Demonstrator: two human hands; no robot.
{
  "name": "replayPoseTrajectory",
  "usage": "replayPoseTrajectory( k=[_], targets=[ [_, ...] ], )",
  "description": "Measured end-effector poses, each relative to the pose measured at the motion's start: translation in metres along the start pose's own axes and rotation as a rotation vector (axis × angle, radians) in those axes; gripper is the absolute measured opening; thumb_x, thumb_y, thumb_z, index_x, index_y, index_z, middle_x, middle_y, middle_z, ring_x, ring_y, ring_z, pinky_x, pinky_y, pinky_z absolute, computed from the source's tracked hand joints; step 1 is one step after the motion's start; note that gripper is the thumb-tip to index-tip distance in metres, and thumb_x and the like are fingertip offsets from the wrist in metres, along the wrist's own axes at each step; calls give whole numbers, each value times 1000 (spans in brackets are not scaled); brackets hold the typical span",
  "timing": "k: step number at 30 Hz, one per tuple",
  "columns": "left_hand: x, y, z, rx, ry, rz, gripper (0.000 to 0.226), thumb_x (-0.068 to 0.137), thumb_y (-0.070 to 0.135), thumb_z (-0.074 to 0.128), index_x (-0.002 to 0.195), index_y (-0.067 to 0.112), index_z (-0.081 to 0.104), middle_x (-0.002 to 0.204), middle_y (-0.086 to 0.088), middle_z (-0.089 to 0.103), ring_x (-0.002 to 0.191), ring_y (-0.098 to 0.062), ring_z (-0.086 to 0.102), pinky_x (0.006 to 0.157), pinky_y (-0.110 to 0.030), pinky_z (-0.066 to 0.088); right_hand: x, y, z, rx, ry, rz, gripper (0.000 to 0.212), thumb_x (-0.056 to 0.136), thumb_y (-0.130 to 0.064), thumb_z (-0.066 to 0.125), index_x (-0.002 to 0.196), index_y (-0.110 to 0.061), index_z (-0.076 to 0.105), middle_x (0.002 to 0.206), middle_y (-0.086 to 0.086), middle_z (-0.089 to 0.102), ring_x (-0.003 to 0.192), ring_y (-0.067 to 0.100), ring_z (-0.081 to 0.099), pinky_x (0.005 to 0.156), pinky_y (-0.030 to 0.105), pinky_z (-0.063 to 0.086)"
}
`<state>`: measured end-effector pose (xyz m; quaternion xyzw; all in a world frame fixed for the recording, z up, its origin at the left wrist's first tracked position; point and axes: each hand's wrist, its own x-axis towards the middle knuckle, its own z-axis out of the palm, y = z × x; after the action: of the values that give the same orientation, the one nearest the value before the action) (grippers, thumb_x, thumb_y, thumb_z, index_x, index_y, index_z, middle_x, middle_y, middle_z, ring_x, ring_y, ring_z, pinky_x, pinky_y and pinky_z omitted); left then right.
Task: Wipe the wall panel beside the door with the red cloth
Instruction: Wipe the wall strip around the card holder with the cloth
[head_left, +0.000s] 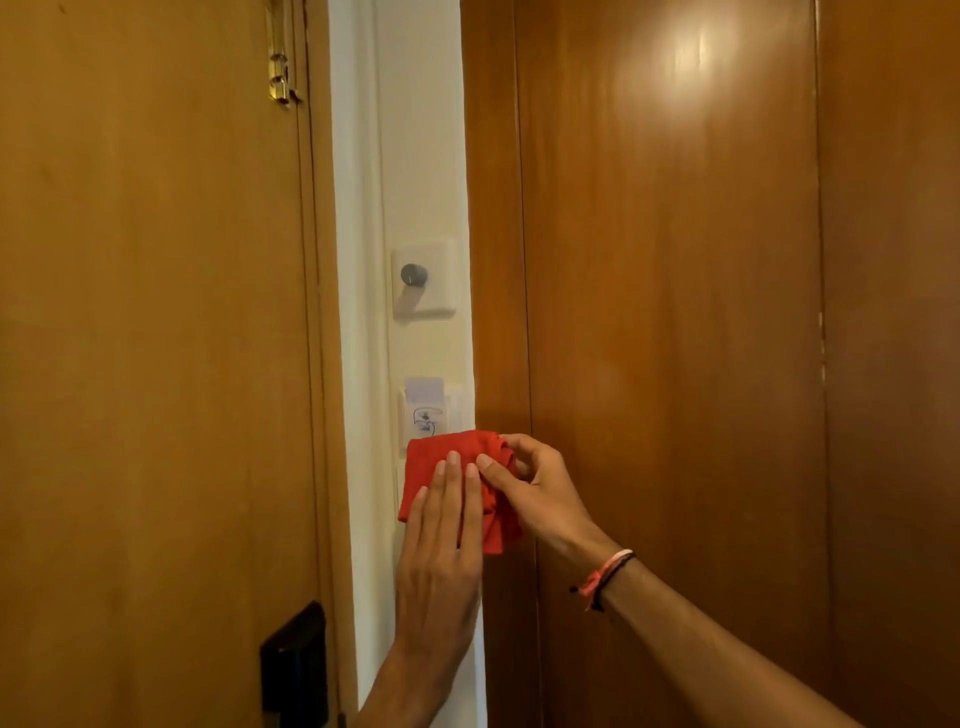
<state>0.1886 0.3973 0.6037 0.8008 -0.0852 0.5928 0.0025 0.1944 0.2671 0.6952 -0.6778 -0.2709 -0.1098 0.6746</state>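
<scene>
Red cloth (427, 462) in right hand (545, 499) pinch

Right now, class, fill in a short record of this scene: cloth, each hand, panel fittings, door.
cloth: red, pressed on the white panel at the card slot's lower edge
left hand: flat, fingers straight, presses cloth
right hand: pinches the cloth's bunched edge
fittings: dial above card slot, card in it
door: left of panel, black lock

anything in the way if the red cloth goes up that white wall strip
Yes. The key card holder sits directly above the red cloth, and a switch plate with a protruding knob is higher on the wall panel. Both hands are on the cloth: left hand pressing flat, right hand pinching.
</scene>
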Motion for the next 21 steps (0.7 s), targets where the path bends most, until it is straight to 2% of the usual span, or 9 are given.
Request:
replayPoseTrajectory(
  k=[2,3,6,9,11,12,14,16,21],
  targets=[
    [10,-12,14,36,72,17,71,90,29,49,152,6,24,154,-20,36,143,-37,33,110,-55,37,15,-4,-4,-2,-97,-22,25,102,-15,63,127,-13,67,119,0,77,104,1,75,87,17,62],
    [15,-18,21,43,90,14,71,89,31,48,151,6,26,153,-20,39,141,-38,36,109,-56,37,21,-6,-7,-47,-146,-44,28,103,-16,61,130,-14,66,121,-3,76,105,-3,73,87,15,60],
    [28,-33,39,75,125,-12,75,83,32,61,147,3,35,147,-21,46,136,-39,44,106,-55,41,36,-10,-25,-383,-185,-190,37,106,-26,54,143,-21,59,141,-5,67,127,-1,60,105,19,50],
    [33,-47,58,152,111,-28,82,70,29,81,139,-1,47,141,-23,52,130,-42,49,100,-58,47,47,-5,-54,-922,49,-492,44,106,-27,52,149,-20,53,153,3,57,142,14,52,120,30,41],
    [34,-51,69,179,93,-31,85,66,32,84,136,-1,50,138,-24,55,127,-44,52,95,-60,51,58,-1,-79,-1251,298,-706,49,101,-21,61,149,-12,54,157,14,52,148,28,49,124,45,40],
    [34,-51,75,181,89,-30,84,69,36,81,137,-1,49,138,-24,55,126,-45,53,94,-61,51,65,-1,-93,-1360,406,-756,53,100,-22,61,151,-10,52,160,19,47,150,33,45,124,51,39],
    [34,-48,83,172,88,-7,81,81,43,70,143,2,40,142,-24,50,129,-45,50,98,-62,48,77,-2,-118,-1502,544,-746,60,103,-34,51,158,-11,42,167,22,33,157,36,32,127,54,31],
    [37,-49,87,118,82,-2,79,88,48,56,148,5,30,149,-23,42,137,-43,40,107,-59,41,84,0,-133,-1625,606,-704,68,105,-48,41,162,-12,33,172,21,23,160,35,23,130,53,24],
    [40,-58,92,-39,84,-140,91,84,58,53,153,8,22,157,-20,32,148,-38,24,116,-54,29,93,9,-134,-1729,665,-728,73,106,-58,30,165,-16,24,174,19,14,163,33,15,131,53,20]
  ],
)
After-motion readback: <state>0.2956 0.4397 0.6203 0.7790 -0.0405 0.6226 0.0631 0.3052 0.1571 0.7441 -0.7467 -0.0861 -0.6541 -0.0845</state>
